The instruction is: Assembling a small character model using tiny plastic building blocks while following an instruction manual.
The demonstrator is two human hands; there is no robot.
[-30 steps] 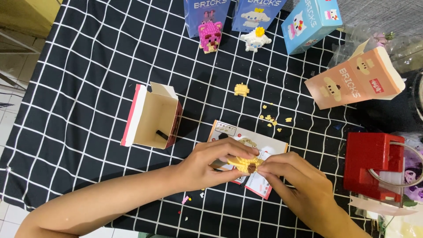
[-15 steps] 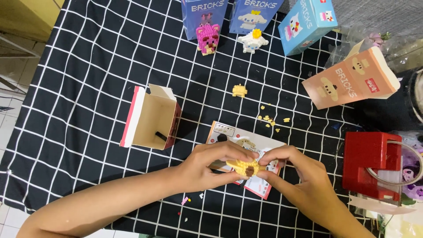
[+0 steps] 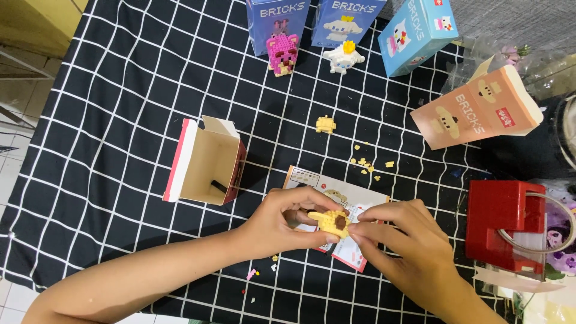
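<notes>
Pinching a small yellow brick figure between us: left hand fingers curled round its near side, thumb beneath; right hand fingertips pressed together against its brown-spotted end. We hold it just above a printed instruction sheet on the black grid-patterned table. Both forearms angle in from the lower edge. Nearby: open cardboard box, loose yellow pieces, red block.
</notes>
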